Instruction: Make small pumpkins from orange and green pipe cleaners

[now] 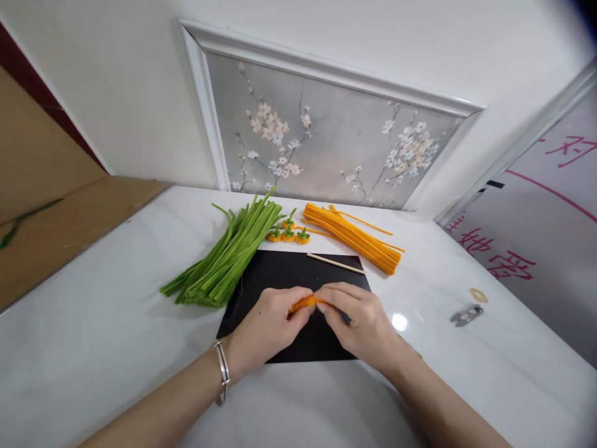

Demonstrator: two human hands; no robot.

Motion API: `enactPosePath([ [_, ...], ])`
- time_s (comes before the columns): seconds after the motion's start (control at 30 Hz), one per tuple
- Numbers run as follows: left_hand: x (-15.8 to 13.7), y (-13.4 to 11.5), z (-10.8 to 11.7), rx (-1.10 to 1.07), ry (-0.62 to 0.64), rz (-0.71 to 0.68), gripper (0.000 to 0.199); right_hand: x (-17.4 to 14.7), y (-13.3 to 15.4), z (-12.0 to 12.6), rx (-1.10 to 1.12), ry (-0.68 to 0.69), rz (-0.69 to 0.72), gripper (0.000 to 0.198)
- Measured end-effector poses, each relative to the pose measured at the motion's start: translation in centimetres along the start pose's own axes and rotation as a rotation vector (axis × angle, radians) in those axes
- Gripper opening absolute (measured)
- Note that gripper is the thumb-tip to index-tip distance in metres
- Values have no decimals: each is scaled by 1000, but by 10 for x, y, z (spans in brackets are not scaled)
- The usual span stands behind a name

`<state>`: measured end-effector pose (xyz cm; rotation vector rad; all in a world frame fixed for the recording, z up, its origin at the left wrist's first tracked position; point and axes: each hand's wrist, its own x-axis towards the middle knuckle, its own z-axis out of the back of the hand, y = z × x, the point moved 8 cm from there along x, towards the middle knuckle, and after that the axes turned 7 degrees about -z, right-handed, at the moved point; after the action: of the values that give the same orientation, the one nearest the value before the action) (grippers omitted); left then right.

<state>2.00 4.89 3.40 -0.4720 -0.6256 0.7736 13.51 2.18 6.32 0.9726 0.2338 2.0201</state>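
Over a black mat (293, 348) on the white table, my two hands meet fingertip to fingertip. My left hand (275, 317) pinches an orange pipe cleaner (303, 303), which looks coiled or bunched between the fingers. From the other side my right hand (357, 314) is closed on the same piece near its end. The fingers hide part of its shape. Just beyond the mat sit several small orange pieces with green tops (288, 234), like little pumpkins. A thin pale stick (336, 263) lies across the mat's far edge.
A large bundle of green pipe cleaners (224, 255) lies left of the mat. Orange pipe cleaners (352, 236) are bundled at the back right. Small metal thread snips (467, 315) and a tan ring (478, 295) lie at the right. A wall with a framed floral panel (321, 137) stands behind.
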Motion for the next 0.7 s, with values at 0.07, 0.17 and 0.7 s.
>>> enactPosePath([
  [0.07,0,3,-1,-41,12,44,17,-1,0,0,-67,-2,39,20],
  [0.17,2,5,-3,-139,54,105,16,-2,0,-1,-162,-1,90,20],
  [0.7,4,0,-7,-339,58,161,19,-1,9,0,-243,3,135,23],
])
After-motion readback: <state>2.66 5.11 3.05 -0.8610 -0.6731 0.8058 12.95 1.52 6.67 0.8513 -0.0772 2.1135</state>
